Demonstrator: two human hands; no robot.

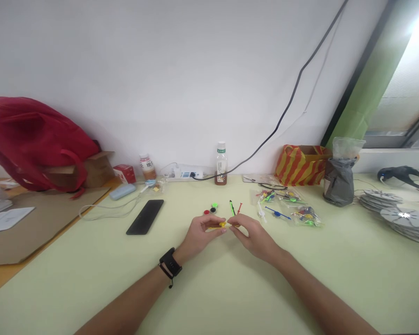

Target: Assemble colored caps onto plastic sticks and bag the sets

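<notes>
Above the table, my left hand pinches a small yellow plastic spinner arrow by its round middle. My right hand is closed at the other end of the same yellow piece, and its fingertips almost meet those of the left. Fingers cover much of the arrow. Just beyond the hands are red, black and green round caps. A green-and-black arrow and a red arrow lie behind the right fingers. Farther right are a white arrow and a blue arrow.
Clear bags of coloured parts lie at the right, near stacked grey discs. A black phone is at the left. A bottle and a power strip stand by the wall, under a hanging black cable.
</notes>
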